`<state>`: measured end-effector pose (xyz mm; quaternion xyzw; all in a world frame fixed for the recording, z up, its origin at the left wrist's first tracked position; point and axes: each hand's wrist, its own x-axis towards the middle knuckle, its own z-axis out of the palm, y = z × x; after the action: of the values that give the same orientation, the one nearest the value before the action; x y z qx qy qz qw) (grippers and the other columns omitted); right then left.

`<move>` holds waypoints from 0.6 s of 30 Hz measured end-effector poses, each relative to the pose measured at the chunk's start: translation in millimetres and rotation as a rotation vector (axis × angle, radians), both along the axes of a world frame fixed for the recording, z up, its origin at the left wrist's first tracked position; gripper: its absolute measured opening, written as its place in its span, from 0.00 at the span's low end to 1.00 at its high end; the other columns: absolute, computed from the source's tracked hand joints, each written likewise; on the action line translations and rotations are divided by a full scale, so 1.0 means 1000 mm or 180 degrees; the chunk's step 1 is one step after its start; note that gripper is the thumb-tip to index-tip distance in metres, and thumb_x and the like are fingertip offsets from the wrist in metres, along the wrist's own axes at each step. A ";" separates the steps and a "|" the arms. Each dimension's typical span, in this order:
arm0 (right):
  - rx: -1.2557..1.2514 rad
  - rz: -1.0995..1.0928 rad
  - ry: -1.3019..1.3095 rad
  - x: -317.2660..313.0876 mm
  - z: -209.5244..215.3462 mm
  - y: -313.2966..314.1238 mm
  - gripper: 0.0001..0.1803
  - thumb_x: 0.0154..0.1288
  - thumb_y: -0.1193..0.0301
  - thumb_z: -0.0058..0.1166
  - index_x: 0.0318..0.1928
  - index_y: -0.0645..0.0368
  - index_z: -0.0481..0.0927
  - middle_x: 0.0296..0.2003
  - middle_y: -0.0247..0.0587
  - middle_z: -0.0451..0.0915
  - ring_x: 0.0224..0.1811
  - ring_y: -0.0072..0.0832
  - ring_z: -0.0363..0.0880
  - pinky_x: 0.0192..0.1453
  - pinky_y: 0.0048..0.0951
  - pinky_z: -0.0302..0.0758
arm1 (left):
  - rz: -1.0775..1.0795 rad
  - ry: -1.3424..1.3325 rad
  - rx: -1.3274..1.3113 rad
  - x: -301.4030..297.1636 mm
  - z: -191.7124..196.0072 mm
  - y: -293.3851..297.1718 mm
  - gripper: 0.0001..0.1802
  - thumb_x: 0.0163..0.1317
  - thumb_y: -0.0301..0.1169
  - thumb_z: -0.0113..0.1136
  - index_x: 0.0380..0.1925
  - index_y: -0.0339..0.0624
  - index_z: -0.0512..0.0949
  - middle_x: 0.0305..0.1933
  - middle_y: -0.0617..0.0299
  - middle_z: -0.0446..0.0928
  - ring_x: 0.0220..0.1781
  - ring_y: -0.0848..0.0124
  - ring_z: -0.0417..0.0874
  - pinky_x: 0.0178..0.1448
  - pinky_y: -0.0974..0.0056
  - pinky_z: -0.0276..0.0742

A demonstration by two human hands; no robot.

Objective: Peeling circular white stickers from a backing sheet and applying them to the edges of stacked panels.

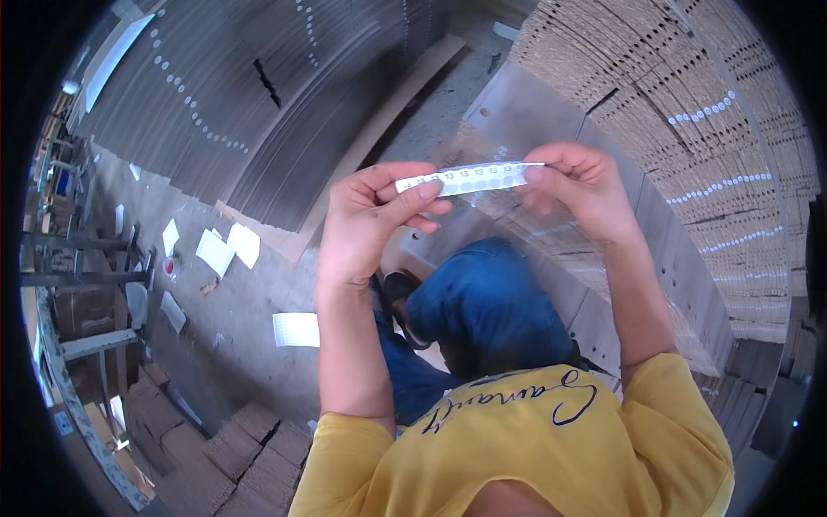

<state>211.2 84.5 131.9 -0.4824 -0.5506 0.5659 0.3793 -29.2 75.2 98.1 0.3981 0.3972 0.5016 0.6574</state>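
The big dark stack of boards [258, 77] fills your upper left: thin grey-brown edges pressed together in long, curving layers. White dots run across it in several lines, so that part looks marked, though wide bands between the lines show none.

On your right, from the top edge downward, a tan stack of boards [732, 164] shows rougher, fibrous edges with small dark holes. Several rows of dots cross it too; whether every board there has one, you cannot tell from here.

At the lower left lie chunky brown blocks [258, 444], coarse and square-ended. Near the upper middle, a smooth wood-grain panel [543, 116] lies flat, with a round hole near its corner.

Flat white paper sheets [295, 330] are scattered over the dull grey floor at left.

Both your hands are raised in the upper middle and closed in a pinch: your left hand [366, 211] grips one end of a paper strip [469, 179], your right hand [586, 189] the other, somewhat blurred. The strip is narrow, pale and slightly bowed, held clear of both stacks.

Smallest are the round marks along it; they look like unused stickers, so by that sign the work is partly done, with at least this strip left.
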 end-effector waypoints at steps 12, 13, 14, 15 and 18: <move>0.1976 -0.0074 -0.1684 -0.014 0.022 -0.001 0.12 0.54 0.73 0.60 0.40 0.62 0.79 0.28 0.36 0.78 0.29 0.24 0.75 0.30 0.25 0.70 | -0.0150 0.0268 -0.0028 0.015 -0.003 -0.001 0.12 0.55 0.22 0.61 0.40 0.29 0.77 0.34 0.50 0.81 0.34 0.68 0.84 0.32 0.71 0.81; 0.2804 0.0284 -0.1915 -0.024 0.027 -0.002 0.13 0.52 0.75 0.59 0.41 0.61 0.78 0.28 0.38 0.76 0.29 0.30 0.75 0.32 0.30 0.71 | -0.0173 0.0263 -0.0030 0.019 -0.006 -0.002 0.12 0.55 0.22 0.61 0.40 0.29 0.77 0.34 0.50 0.81 0.34 0.68 0.84 0.32 0.71 0.81; 0.2803 0.0260 -0.1937 -0.031 0.025 -0.001 0.13 0.52 0.75 0.59 0.41 0.61 0.78 0.28 0.38 0.76 0.29 0.30 0.75 0.32 0.30 0.71 | -0.0228 0.0259 0.0030 0.022 -0.008 -0.002 0.13 0.55 0.22 0.61 0.41 0.29 0.77 0.34 0.52 0.81 0.34 0.70 0.84 0.34 0.71 0.80; 0.3053 0.0589 -0.2123 -0.037 0.021 0.002 0.13 0.50 0.76 0.58 0.40 0.60 0.78 0.27 0.40 0.75 0.30 0.35 0.74 0.34 0.33 0.71 | -0.0281 0.0255 0.0091 0.025 -0.010 -0.002 0.14 0.55 0.22 0.61 0.42 0.29 0.76 0.35 0.54 0.81 0.35 0.72 0.83 0.37 0.71 0.80; 0.3120 0.0969 -0.2310 -0.051 0.019 0.004 0.12 0.46 0.78 0.55 0.36 0.59 0.78 0.26 0.42 0.74 0.33 0.40 0.74 0.37 0.37 0.72 | -0.0334 0.0415 0.0251 0.027 -0.013 -0.002 0.16 0.55 0.20 0.61 0.45 0.28 0.75 0.36 0.56 0.81 0.34 0.75 0.81 0.39 0.72 0.78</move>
<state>159.9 88.0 150.5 -0.3300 -0.9023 0.0955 0.2606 -1.8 73.0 84.9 0.4757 0.3976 0.4548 0.6393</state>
